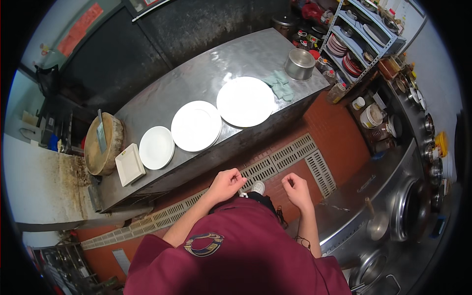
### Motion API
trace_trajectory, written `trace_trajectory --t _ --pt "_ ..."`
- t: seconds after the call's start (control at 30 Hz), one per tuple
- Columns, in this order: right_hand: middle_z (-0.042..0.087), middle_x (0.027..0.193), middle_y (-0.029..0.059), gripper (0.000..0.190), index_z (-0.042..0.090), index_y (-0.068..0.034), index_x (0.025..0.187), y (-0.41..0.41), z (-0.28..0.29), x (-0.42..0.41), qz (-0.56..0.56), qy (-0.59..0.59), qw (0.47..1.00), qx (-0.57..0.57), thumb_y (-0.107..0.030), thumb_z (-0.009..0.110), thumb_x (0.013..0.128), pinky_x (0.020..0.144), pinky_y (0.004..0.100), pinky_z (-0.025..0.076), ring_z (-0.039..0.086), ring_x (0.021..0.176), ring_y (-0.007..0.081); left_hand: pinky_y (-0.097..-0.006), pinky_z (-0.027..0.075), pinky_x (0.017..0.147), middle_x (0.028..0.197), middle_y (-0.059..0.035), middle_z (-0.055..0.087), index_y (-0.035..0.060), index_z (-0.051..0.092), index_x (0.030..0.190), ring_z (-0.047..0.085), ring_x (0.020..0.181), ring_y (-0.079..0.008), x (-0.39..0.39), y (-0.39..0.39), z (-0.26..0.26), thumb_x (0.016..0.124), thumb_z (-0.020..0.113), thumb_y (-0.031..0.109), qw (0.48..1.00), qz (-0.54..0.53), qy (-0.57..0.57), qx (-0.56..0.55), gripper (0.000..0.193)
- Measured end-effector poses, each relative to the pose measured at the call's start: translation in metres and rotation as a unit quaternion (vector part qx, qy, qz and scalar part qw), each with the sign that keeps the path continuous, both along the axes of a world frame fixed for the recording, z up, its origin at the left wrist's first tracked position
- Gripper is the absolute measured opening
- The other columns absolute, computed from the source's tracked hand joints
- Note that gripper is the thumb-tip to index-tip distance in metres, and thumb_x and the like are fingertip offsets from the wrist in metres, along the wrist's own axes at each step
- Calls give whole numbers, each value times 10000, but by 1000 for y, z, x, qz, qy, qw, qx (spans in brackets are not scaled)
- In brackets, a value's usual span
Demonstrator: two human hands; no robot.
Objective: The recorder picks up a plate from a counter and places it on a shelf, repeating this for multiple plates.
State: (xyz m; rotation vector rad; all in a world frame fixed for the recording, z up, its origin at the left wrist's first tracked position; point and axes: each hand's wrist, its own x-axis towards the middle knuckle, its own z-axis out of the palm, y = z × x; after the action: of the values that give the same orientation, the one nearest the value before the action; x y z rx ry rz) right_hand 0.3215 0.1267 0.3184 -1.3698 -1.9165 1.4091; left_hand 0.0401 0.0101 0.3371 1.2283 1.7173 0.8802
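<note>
My left hand hangs in front of my body with its fingers curled and nothing seen in them. To its right, my right hand is also loosely curled, with no object seen in it. Both are apart from the steel counter. Along the counter's near edge lie a stack of square plates, a stack of small round white plates, a stack of larger white plates and a very large white plate. A green cloth lies beside a metal pot.
A cleaver rests on a round wooden chopping block at the counter's left end. Floor grates run below. At right stand a shelf rack, a wok range and a ladle.
</note>
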Motion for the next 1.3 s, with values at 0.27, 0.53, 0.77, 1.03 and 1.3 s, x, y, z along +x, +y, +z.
trace_trajectory --t 0.27,0.53,0.77,1.03,1.3 --pt "663 749 123 202 662 27 917 27 5 -36 -7 -15 1000 8 -169 674 965 634 338 490 601 664 169 -290 431 543 621 -30 584 12 637 852 510 568 -87 -35 46 -21 963 751 239 999 -26 -22 35 277" --pt "641 723 104 210 658 24 924 60 18 -78 -41 -44 998 0 -177 664 984 633 329 485 589 664 154 -260 386 541 629 37 527 39 611 831 445 588 -41 -73 112 -12 982 732 228 994 -82 -72 -2 271" --pt "630 740 9 195 647 9 933 92 17 -113 -47 -78 996 -5 -162 658 1025 634 263 460 583 692 78 -259 379 529 623 42 535 44 612 828 454 578 -36 -118 142 -21 985 729 213 991 -93 -94 -3 259" --pt "638 744 17 216 641 9 932 119 22 -160 -33 -76 996 -11 -178 648 1038 653 263 471 599 701 82 -292 395 512 616 1 583 23 636 860 502 554 -76 -172 155 -29 987 724 232 994 -66 -84 -6 260" --pt "644 746 28 235 641 13 921 171 -3 -181 21 -70 997 -12 -196 659 1028 649 270 467 585 699 83 -266 396 543 646 30 568 29 654 872 476 590 -59 -190 156 -41 977 728 205 994 7 -100 -41 218"
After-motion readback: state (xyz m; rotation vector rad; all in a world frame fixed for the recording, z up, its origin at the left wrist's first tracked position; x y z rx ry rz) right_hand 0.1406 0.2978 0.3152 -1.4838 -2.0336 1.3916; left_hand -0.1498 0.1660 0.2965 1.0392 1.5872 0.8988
